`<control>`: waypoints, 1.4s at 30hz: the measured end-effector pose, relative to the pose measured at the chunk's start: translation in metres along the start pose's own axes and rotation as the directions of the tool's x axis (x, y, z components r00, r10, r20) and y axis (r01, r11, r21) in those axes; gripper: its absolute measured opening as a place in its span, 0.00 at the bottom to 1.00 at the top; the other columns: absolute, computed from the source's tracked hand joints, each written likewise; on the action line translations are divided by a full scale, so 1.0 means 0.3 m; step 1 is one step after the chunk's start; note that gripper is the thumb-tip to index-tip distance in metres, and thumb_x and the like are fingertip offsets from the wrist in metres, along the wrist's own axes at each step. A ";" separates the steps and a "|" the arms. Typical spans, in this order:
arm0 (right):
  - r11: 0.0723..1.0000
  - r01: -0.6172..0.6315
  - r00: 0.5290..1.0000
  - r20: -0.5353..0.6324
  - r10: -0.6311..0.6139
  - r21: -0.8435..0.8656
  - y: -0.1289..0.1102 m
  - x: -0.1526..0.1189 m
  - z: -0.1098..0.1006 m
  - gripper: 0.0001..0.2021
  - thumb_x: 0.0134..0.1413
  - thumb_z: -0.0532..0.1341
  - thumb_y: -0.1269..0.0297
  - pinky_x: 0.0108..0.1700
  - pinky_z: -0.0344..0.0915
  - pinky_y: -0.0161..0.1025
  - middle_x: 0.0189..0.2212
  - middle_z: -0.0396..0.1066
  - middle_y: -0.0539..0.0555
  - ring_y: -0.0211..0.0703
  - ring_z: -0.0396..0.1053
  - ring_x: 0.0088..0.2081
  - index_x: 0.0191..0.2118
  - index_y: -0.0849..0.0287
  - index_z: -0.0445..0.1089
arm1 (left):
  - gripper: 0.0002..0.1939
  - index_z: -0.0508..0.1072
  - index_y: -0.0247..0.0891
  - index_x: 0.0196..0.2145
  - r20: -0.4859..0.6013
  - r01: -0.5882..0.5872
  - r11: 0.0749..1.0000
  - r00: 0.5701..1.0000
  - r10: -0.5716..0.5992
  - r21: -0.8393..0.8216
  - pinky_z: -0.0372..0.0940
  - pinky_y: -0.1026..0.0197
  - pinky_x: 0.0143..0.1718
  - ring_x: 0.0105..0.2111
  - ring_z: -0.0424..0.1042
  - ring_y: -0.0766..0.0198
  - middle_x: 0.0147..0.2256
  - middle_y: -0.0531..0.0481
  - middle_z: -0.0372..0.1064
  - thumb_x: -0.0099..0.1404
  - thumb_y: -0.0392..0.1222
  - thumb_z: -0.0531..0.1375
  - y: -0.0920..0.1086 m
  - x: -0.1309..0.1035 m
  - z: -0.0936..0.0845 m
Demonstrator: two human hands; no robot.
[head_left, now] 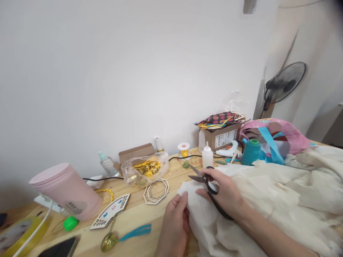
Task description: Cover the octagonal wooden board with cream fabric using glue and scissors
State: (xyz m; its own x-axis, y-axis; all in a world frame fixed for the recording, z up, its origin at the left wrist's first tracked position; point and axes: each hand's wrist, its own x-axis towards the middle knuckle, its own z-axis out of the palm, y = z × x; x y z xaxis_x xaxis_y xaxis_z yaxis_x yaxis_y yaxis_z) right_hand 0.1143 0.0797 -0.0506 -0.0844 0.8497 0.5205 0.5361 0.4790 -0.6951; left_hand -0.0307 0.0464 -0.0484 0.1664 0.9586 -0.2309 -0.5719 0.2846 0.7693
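My left hand [177, 217] pinches the edge of a white cloth [199, 203] close to the front of the table. In my right hand [227, 192] is a pair of black-handled scissors [199, 177], with its blades parted and pointing left above the cloth. My right fingers are wrapped round the handles. From under that hand, the pale fabric spreads rightward in loose folds over the table. Just beyond the blades stands a white squeeze bottle [207, 157].
A pink tumbler [66, 192], a phone [60, 247] and a tape roll [23, 235] stand at left. Wooden cutouts [111, 211] and a plastic bag of bells [146, 169] lie mid-table. A teal thread cone [251, 152], glue gun [232, 150] and cardboard box [222, 137] are at back right.
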 end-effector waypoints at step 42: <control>0.912 -0.187 0.936 -0.215 0.278 0.365 0.031 0.036 -0.016 0.13 0.46 0.58 0.55 0.25 0.58 0.34 0.23 0.63 0.48 0.39 0.61 0.25 0.36 0.57 0.63 | 0.14 0.71 0.30 0.40 0.131 0.159 0.981 0.976 -0.174 0.115 0.62 0.62 0.36 0.35 0.70 0.60 0.32 0.43 0.74 0.57 0.40 0.57 0.009 -0.003 -0.016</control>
State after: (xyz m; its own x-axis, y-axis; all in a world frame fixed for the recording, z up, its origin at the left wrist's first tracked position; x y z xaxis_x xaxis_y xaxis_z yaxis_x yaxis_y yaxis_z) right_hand 0.1224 0.0923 -0.0489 0.2502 0.8813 0.4008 0.1979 0.3587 -0.9122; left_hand -0.0361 0.0462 -0.0490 0.3674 0.8866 -0.2810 -0.4419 0.4323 0.7860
